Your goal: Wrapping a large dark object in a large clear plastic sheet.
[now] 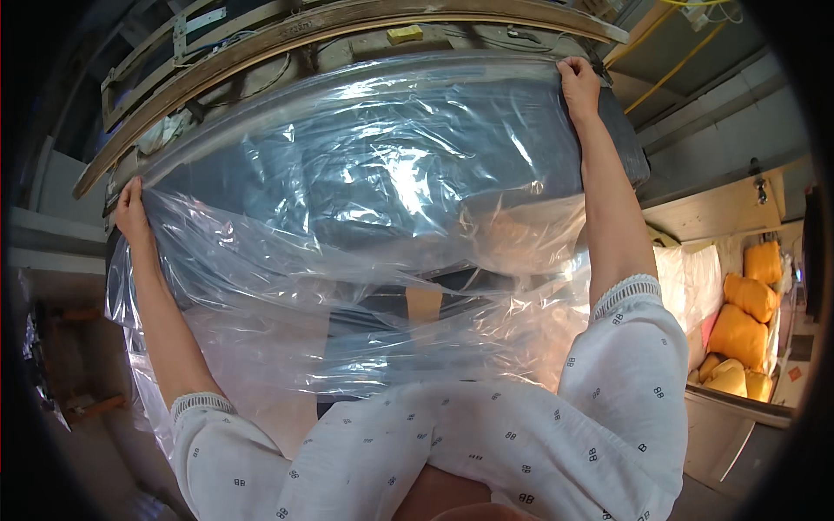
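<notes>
A wide sheet of clear plastic film is spread between my two arms over a dark flat surface. Its far edge runs along the back of that surface. With fingers pinched, my left hand grips the film's far left corner. At the far right corner, my right hand pinches the same edge between thumb and fingers. Shiny folds and wrinkles cross the film, and its near part hangs loosely down toward my body. A tan patch shows through the lower folds.
Beyond the film runs a long wooden bar. A small yellow block lies between bar and film. At right, several orange bundles sit beside white plastic sheeting. Yellow cords stretch across the upper right.
</notes>
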A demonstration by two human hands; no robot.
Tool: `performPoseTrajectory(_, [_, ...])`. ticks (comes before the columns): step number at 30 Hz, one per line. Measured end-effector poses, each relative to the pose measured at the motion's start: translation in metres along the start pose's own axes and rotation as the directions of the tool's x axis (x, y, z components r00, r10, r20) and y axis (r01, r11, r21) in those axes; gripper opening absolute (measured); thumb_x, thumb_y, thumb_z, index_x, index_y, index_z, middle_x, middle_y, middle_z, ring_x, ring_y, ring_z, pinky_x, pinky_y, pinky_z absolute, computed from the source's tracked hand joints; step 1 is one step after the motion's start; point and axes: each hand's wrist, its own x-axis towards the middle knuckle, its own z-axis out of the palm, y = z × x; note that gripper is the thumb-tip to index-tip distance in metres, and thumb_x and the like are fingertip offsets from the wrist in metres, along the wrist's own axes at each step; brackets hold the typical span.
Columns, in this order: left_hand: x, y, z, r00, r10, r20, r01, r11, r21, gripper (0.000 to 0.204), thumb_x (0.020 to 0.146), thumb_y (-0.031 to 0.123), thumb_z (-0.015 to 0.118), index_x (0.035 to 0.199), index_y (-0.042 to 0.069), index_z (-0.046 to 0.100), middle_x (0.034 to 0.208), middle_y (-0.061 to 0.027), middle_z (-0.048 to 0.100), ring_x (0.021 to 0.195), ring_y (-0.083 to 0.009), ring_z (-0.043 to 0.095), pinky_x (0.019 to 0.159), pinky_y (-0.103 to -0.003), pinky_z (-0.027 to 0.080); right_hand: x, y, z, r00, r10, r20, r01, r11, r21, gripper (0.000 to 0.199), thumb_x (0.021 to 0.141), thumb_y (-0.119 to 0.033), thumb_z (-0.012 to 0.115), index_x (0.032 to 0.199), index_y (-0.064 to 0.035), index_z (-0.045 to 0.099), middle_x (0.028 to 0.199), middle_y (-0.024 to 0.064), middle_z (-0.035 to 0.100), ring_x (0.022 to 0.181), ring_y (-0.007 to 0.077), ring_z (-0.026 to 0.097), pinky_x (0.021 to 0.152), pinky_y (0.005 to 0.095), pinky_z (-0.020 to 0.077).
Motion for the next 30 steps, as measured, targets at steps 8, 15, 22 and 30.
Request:
performPoseTrajectory(8, [0.016, -0.006, 0.014, 1.0, 0.02, -0.007, -0.02, 1.0, -0.015, 0.028, 0.077, 0.027, 0.068, 0.088, 0.002, 0.063, 0.079, -0.0009, 0.058, 0.07, -0.0082, 0.049, 0.069, -0.019, 0.039, 0.01, 0.008, -0.001, 0.998, -0.018, -0.065, 0.009, 0.99, -0.143, 0.032, 0.072, -0.028, 0.063, 0.089, -0.0013, 0.055, 0.092, 0.0141, 0.053, 0.085, 0.026, 0.053, 0.078, 0.033, 0.0413])
performPoseTrajectory(15, [0.023, -0.019, -0.003, 0.999, -0.042, -0.017, 0.043, 0.996, 0.076, 0.037, 0.075, 0.034, 0.067, 0.091, 0.002, 0.059, 0.082, -0.0024, 0.055, 0.075, -0.0123, 0.048, 0.068, -0.025, 0.039, 0.013, 0.004, 0.003, 0.99, 0.026, -0.137, -0.058, 0.97, -0.235, 0.038, 0.078, -0.032, 0.056, 0.094, 0.0004, 0.045, 0.105, 0.0216, 0.041, 0.099, 0.0356, 0.044, 0.089, 0.0388, 0.0337])
performPoseTrajectory(22, [0.013, -0.015, -0.013, 0.975, -0.214, 0.059, 0.222, 0.917, -0.33, 0.028, 0.082, 0.027, 0.059, 0.099, 0.005, 0.058, 0.085, -0.001, 0.055, 0.071, -0.0078, 0.047, 0.056, -0.021, 0.035, 0.013, 0.007, 0.006, 0.951, -0.069, -0.302, 0.014, 0.983, -0.183, 0.039, 0.088, -0.031, 0.041, 0.088, 0.0058, 0.052, 0.096, 0.0285, 0.049, 0.097, 0.0393, 0.043, 0.085, 0.0439, 0.0319])
performPoseTrajectory(30, [0.011, -0.02, -0.032, 0.976, 0.127, 0.174, -0.148, 0.983, 0.112, 0.033, 0.084, 0.033, 0.058, 0.096, 0.003, 0.061, 0.089, -0.0023, 0.059, 0.082, -0.0099, 0.05, 0.074, -0.022, 0.039, -0.014, -0.033, -0.016, 0.994, 0.073, 0.087, -0.019, 0.863, -0.505, 0.045, 0.082, -0.041, 0.049, 0.083, 0.0015, 0.064, 0.093, 0.0196, 0.059, 0.092, 0.0382, 0.053, 0.08, 0.0461, 0.0397])
